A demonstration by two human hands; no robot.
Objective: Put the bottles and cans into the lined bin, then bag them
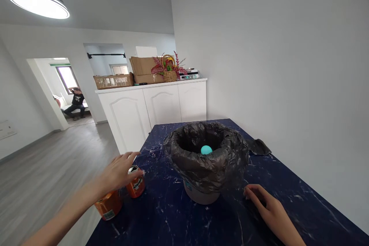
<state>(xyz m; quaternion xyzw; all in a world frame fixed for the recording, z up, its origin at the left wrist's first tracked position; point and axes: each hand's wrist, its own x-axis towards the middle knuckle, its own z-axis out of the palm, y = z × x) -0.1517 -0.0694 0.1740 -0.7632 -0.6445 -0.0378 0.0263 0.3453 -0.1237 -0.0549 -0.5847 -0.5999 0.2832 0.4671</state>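
Note:
My left hand (119,171) hovers with fingers stretched out and thumb apart over an orange soda can (136,185), which stands upright on the dark blue table (167,223). I cannot tell whether the thumb touches the can. Partly behind my left wrist is a second orange container (108,206). A bin (201,196) stands mid-table, lined with a black plastic bag (207,169) folded over its rim. Inside its mouth shows a turquoise ball (206,149). Right of the bin, my right hand (266,203) is low over the table, thumb and fingertips pinched together; anything between them is hidden.
A loose black piece of plastic (258,147) lies at the table's right edge by the wall. Beyond stands a white cabinet (164,102) bearing cardboard boxes (113,80) and a flower basket (170,75). A person (77,100) sits in the far room.

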